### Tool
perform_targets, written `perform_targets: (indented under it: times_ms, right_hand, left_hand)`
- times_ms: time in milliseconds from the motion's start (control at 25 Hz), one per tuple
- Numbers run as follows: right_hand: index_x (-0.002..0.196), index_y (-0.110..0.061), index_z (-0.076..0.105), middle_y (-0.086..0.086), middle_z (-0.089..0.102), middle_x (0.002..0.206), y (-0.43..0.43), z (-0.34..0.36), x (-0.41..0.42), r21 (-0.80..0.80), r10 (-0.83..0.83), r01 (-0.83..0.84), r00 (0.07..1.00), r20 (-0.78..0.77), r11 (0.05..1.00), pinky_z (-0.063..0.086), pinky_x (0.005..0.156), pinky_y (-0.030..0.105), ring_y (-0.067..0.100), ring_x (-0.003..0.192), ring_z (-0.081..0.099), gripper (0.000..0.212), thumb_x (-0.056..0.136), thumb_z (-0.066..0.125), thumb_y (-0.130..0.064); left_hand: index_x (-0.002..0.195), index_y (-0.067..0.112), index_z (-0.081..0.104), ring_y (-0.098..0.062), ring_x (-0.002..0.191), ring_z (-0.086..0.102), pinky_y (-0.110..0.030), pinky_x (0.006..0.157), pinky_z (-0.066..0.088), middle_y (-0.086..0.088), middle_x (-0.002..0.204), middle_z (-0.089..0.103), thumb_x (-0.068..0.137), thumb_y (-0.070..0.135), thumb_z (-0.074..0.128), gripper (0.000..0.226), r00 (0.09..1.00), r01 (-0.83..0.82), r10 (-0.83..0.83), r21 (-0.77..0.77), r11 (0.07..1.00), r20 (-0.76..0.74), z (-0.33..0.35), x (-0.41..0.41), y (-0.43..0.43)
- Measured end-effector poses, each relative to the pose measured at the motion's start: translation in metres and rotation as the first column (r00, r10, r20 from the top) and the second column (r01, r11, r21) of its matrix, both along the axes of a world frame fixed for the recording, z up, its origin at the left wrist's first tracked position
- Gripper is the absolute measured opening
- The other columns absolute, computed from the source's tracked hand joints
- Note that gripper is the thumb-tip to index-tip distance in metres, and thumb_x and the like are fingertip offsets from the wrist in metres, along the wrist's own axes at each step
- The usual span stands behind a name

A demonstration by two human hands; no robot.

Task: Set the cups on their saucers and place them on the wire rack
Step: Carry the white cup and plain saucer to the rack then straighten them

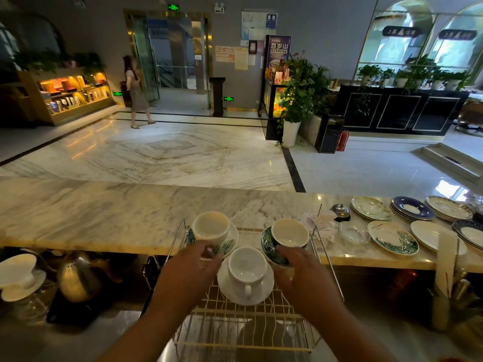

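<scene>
Three white cups sit on saucers over the cream wire rack point(243, 333). The left cup point(211, 227) rests on a leaf-patterned saucer point(228, 245), and my left hand point(192, 262) grips that saucer's near edge. The right cup point(290, 232) leans on a tilted green leaf saucer point(268, 245), which my right hand point(298, 267) holds from below. Between my hands a plain white cup point(247, 265) stands upright on a white saucer point(227, 286) on the rack, its handle toward me.
More saucers and plates point(393, 237) lie on the marble counter point(104, 212) to the right, beside a glass dish point(354, 232) and a call bell point(340, 212). A metal kettle point(78, 276) and another cup on a saucer point(19, 275) sit lower left.
</scene>
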State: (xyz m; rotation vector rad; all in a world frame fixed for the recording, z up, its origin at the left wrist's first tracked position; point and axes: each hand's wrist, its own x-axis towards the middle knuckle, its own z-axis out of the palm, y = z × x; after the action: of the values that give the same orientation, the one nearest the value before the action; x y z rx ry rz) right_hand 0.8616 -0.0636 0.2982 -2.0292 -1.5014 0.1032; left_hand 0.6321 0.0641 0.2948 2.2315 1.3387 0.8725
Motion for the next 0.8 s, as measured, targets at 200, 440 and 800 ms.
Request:
perform_targets:
  times_ms: [200,440,800]
  right_hand:
    - [0.151,-0.031,0.031,0.006,0.048,0.15,0.058,0.04,0.059,-0.151,-0.092,0.103,0.993,0.078,0.983,0.044,0.104,0.053,0.032,0.133,0.044,0.08,0.085,0.067,-0.057]
    - [0.155,-0.031,0.02,0.011,0.049,0.148,0.091,0.02,0.08,-0.384,-0.072,0.103,0.993,0.096,0.918,0.046,0.102,0.053,0.038,0.129,0.05,0.11,0.068,0.075,-0.069]
    - [0.152,-0.03,0.028,0.01,0.057,0.138,0.094,0.015,0.08,-0.37,-0.059,0.113,0.986,0.154,0.922,0.046,0.1,0.047,0.033,0.12,0.054,0.101,0.07,0.069,-0.071]
  left_hand:
    - [0.144,0.034,0.044,-0.027,0.125,0.051,-0.045,0.096,0.05,0.001,0.147,0.051,0.074,0.073,0.069,0.084,0.967,-0.043,0.028,-0.056,0.998,-0.253,0.034,0.028,0.071]
    - [0.15,0.032,0.033,-0.033,0.124,0.052,-0.044,0.094,0.051,-0.008,0.143,0.054,0.066,0.074,0.075,0.103,0.895,-0.034,-0.031,-0.137,0.99,-0.445,0.023,0.049,0.105]
    - [0.149,0.032,0.035,-0.031,0.124,0.049,-0.042,0.093,0.048,-0.006,0.141,0.055,0.07,0.067,0.075,0.095,0.902,-0.001,-0.067,-0.158,0.987,-0.426,0.02,0.049,0.112]
